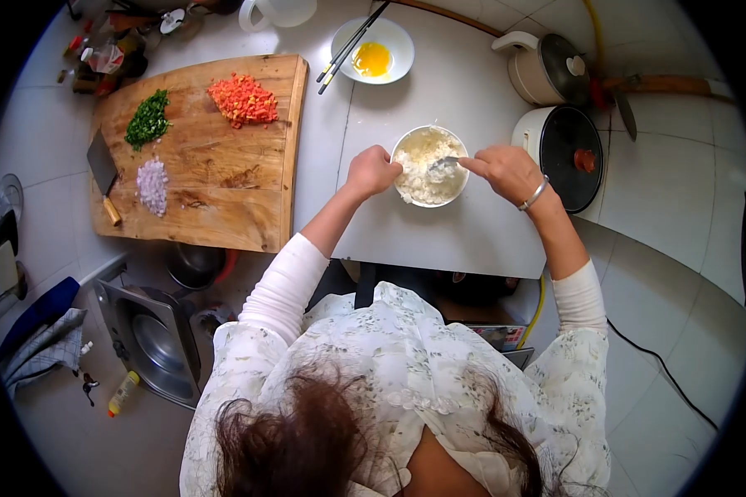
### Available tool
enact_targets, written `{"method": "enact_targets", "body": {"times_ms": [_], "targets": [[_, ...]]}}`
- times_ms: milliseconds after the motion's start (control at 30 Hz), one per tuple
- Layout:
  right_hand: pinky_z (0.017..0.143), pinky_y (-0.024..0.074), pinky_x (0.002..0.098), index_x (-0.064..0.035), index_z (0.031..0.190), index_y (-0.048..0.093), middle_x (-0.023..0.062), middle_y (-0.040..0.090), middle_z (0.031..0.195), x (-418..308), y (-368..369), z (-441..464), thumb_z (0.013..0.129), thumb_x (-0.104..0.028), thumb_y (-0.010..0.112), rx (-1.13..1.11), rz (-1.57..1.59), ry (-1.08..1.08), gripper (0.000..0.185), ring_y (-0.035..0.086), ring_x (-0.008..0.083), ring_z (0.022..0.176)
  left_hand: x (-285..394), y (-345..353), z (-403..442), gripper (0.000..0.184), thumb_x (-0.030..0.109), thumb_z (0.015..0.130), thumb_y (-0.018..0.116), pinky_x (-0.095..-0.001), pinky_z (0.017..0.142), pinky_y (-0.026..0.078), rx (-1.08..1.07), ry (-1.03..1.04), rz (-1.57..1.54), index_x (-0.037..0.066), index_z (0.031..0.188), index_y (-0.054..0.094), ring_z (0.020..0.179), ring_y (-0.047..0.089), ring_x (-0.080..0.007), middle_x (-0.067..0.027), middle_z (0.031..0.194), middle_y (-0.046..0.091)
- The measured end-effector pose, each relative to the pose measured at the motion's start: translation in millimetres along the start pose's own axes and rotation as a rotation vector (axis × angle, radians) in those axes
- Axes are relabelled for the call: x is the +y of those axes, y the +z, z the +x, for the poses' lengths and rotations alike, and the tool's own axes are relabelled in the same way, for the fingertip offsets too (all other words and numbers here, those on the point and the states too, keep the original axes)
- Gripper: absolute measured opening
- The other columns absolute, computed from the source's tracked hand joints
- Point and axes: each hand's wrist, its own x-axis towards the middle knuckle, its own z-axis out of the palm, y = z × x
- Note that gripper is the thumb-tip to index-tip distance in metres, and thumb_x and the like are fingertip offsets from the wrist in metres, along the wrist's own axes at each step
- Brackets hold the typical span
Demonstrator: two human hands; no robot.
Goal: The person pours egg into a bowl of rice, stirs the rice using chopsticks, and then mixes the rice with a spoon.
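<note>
A white bowl point(399, 192) of white, crumbly food point(423, 184) stands on the counter in front of me. My left hand point(374, 171) grips the bowl's left rim, its fingers closed. In my right hand point(506, 171) is the handle of a metal spoon point(448, 162), whose head rests in the food. Behind the bowl, a second bowl point(400, 60) holds yellow egg point(371, 60), with dark chopsticks point(350, 48) lying across its left rim.
At the left, a wooden board point(224, 184) carries chopped greens point(148, 120), orange-red bits point(243, 100), pale purple bits point(152, 187) and a cleaver point(102, 166). A lidded cooker point(569, 159) and a pot point(549, 69) stand right. A sink point(155, 341) is lower left.
</note>
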Motion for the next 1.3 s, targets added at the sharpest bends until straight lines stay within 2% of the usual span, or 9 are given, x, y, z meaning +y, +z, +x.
{"method": "enact_targets", "body": {"times_ms": [233, 433, 633, 733, 833, 933, 1067, 1133, 1300], "targets": [[0.051, 0.0459, 0.0299, -0.0091, 0.099, 0.063, 0.0014, 0.052, 0.066, -16.3, -11.1, -18.7, 0.073, -0.005, 0.058, 0.15, -0.082, -0.029, 0.026, 0.054, 0.0159, 0.06, -2.2, 0.3, 2.4, 0.023, 0.024, 0.072, 0.06, -0.031, 0.068, 0.05, -0.029, -0.004, -0.011, 0.001, 0.078, 0.062, 0.068, 0.064, -0.0206, -0.0114, 0.071, 0.066], [0.05, 0.0453, 0.0296, -0.008, 0.096, 0.064, 0.0032, 0.052, 0.066, -21.3, -12.2, -25.1, 0.073, -0.003, 0.058, 0.212, -0.065, 0.056, 0.024, 0.055, 0.0169, 0.059, -3.5, 2.0, 1.9, 0.023, 0.023, 0.072, 0.06, -0.0308, 0.067, 0.05, -0.014, -0.008, -0.029, 0.001, 0.079, 0.061, 0.067, 0.064, -0.02, -0.0108, 0.071, 0.065], [0.05, 0.0464, 0.0339, -0.0067, 0.093, 0.063, 0.0078, 0.052, 0.062, -35.1, 4.6, -27.9, 0.073, 0.0, 0.056, 0.241, -0.031, 0.39, 0.022, 0.057, 0.0237, 0.055, -2.9, 1.6, 2.0, 0.023, 0.024, 0.072, 0.061, -0.0309, 0.067, 0.05, -0.026, -0.007, -0.033, 0.001, 0.079, 0.061, 0.067, 0.064, -0.0198, -0.0107, 0.07, 0.065], [0.055, 0.0491, 0.0376, -0.006, 0.09, 0.062, 0.0119, 0.057, 0.066, -40.1, 19.6, -25.1, 0.073, -0.002, 0.055, 0.083, -0.037, 0.59, 0.019, 0.06, 0.0293, 0.06, -1.7, 0.3, 1.4, 0.023, 0.023, 0.073, 0.061, -0.0309, 0.068, 0.05, -0.028, -0.012, -0.031, 0.001, 0.079, 0.061, 0.068, 0.064, -0.0199, -0.0109, 0.071, 0.065], [0.06, 0.0508, 0.0407, -0.004, 0.082, 0.061, 0.0166, 0.061, 0.071, -40.2, 39.2, -6.6, 0.074, -0.004, 0.054, -0.088, 0.043, 0.717, 0.01, 0.062, 0.0336, 0.066, -2.4, 0.8, 0.7, 0.023, 0.023, 0.073, 0.061, -0.031, 0.068, 0.05, -0.028, 0.016, -0.04, 0.001, 0.081, 0.061, 0.068, 0.064, -0.0201, -0.0113, 0.073, 0.066], [0.062, 0.0518, 0.0405, -0.001, 0.082, 0.063, 0.0187, 0.064, 0.074, -24.5, 60.4, 12.4, 0.075, -0.006, 0.055, -0.095, 0.176, 0.781, 0.012, 0.063, 0.0354, 0.067, -7.5, 2.0, 2.2, 0.023, 0.022, 0.074, 0.061, -0.0312, 0.068, 0.05, -0.024, 0.044, -0.042, 0.0, 0.084, 0.06, 0.069, 0.064, -0.0202, -0.0116, 0.074, 0.065], [0.063, 0.0512, 0.0403, 0.0004, 0.087, 0.065, 0.0202, 0.064, 0.073, -7.4, 55.2, 23.1, 0.078, -0.01, 0.056, -0.154, 0.678, 1.025, 0.016, 0.063, 0.0354, 0.068, -6.3, 0.8, -0.6, 0.027, 0.025, 0.071, 0.061, -0.0369, 0.076, 0.048, -0.037, 0.028, -0.094, 0.002, 0.084, 0.062, 0.082, 0.062, -0.0306, -0.0178, 0.085, 0.065], [0.065, 0.0509, 0.0396, -0.0002, 0.092, 0.066, 0.0202, 0.064, 0.073, -6.0, 41.8, 26.6, 0.08, -0.011, 0.056, -0.235, 0.86, 1.121, 0.018, 0.063, 0.035, 0.07, -4.0, 0.4, -1.2, 0.026, 0.025, 0.071, 0.06, -0.0368, 0.076, 0.048, -0.03, 0.023, -0.076, 0.002, 0.083, 0.062, 0.082, 0.062, -0.0305, -0.0176, 0.084, 0.065], [0.061, 0.051, 0.0343, -0.0013, 0.087, 0.065, 0.0154, 0.065, 0.073, -17.7, 32.3, 22.8, 0.082, -0.008, 0.057, -0.114, 0.617, 0.822, 0.012, 0.064, 0.0266, 0.07, -2.7, 2.4, -1.8, 0.024, 0.023, 0.073, 0.061, -0.0314, 0.069, 0.05, 0.01, 0.031, -0.011, 0.001, 0.082, 0.061, 0.07, 0.064, -0.0219, -0.0118, 0.073, 0.066]]}}
